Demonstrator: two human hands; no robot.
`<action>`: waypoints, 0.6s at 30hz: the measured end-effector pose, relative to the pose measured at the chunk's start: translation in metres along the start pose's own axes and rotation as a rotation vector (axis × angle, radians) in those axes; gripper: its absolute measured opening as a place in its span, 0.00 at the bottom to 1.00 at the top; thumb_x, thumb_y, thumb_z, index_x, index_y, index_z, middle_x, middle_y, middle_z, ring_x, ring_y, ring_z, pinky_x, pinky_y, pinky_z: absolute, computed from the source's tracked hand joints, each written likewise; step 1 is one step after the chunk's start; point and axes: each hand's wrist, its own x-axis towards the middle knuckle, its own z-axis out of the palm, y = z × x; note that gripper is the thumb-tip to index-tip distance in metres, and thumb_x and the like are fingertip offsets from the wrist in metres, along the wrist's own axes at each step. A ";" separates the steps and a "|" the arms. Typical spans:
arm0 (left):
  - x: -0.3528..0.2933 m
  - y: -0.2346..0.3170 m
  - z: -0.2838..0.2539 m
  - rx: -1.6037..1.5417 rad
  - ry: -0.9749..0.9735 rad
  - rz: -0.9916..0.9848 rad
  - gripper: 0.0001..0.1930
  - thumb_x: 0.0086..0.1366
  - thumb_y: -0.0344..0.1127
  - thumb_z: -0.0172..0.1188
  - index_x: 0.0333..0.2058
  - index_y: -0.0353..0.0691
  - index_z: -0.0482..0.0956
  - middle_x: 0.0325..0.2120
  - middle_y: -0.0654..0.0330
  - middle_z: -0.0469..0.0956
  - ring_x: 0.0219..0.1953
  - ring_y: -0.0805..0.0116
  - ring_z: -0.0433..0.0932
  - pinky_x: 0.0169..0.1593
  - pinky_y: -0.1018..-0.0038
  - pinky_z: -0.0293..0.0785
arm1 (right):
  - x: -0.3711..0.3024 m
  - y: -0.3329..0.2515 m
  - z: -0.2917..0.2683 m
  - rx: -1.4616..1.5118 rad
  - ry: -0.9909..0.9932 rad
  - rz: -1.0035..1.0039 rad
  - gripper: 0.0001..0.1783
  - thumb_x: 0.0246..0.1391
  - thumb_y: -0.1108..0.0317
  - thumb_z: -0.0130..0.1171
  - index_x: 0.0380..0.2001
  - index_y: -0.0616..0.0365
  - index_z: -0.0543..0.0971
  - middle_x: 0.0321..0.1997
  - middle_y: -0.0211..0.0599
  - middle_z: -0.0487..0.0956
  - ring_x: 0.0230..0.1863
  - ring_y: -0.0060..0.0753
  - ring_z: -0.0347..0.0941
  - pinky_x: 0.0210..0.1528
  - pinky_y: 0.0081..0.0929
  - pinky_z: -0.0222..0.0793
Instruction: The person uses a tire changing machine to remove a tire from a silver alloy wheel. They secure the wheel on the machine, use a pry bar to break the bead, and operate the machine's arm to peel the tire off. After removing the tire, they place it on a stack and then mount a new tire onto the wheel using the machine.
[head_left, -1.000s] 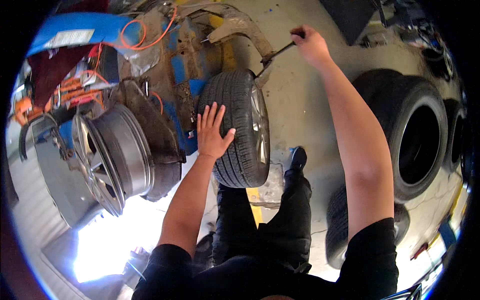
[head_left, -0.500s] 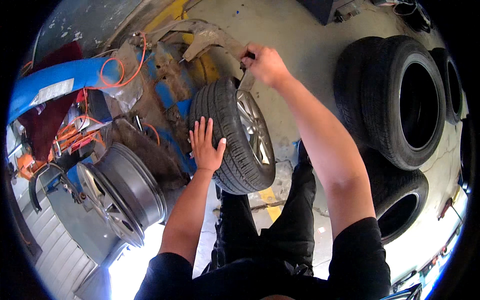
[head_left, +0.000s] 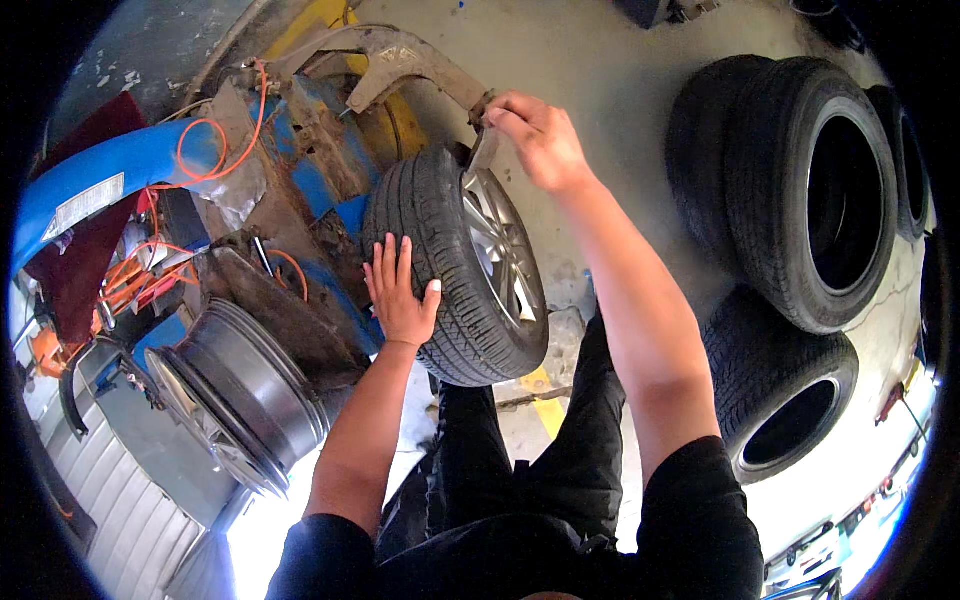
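Note:
A black tyre on a silver spoked wheel point(head_left: 460, 270) stands upright before me, against the side of a blue, dirt-covered tyre-changing machine point(head_left: 318, 185). My left hand point(head_left: 403, 292) lies flat on the tread, fingers spread. A curved, grimy metal arm point(head_left: 425, 62) reaches from the machine over the tyre, ending in a flat blade point(head_left: 482, 155) against the sidewall near the rim. My right hand point(head_left: 540, 140) is closed round the end of this bead breaker arm, by the top of the blade; its exact grip point is partly hidden by the fingers.
A bare silver rim point(head_left: 255, 385) sits to the left, below the machine. Several loose tyres point(head_left: 800, 195) stand or lie on the concrete floor at right. An orange air hose point(head_left: 262, 110) loops near a blue cylinder point(head_left: 120, 180) at far left. My legs are close behind the wheel.
The view has shifted slightly, moving the machine and wheel a little leftward in the picture. My left hand stays on the tread and my right hand stays on the arm's end.

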 end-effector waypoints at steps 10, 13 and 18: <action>0.000 0.017 -0.007 0.037 -0.074 -0.016 0.37 0.81 0.59 0.43 0.80 0.47 0.55 0.81 0.49 0.50 0.83 0.42 0.44 0.82 0.41 0.36 | -0.009 0.008 -0.003 0.059 -0.017 0.043 0.18 0.67 0.54 0.56 0.43 0.57 0.85 0.42 0.50 0.85 0.48 0.55 0.82 0.55 0.45 0.74; -0.010 0.034 -0.004 0.024 -0.082 -0.028 0.35 0.83 0.56 0.39 0.80 0.45 0.57 0.81 0.47 0.50 0.83 0.43 0.45 0.82 0.42 0.36 | -0.008 0.003 -0.006 0.088 -0.034 0.043 0.19 0.68 0.53 0.55 0.42 0.57 0.85 0.38 0.50 0.84 0.45 0.55 0.82 0.53 0.45 0.74; -0.006 0.040 -0.005 0.083 -0.012 0.049 0.37 0.78 0.53 0.47 0.80 0.44 0.57 0.81 0.47 0.51 0.82 0.43 0.48 0.82 0.43 0.37 | -0.004 0.010 -0.006 0.089 -0.070 0.118 0.18 0.71 0.55 0.55 0.43 0.59 0.85 0.42 0.33 0.87 0.49 0.30 0.79 0.57 0.31 0.71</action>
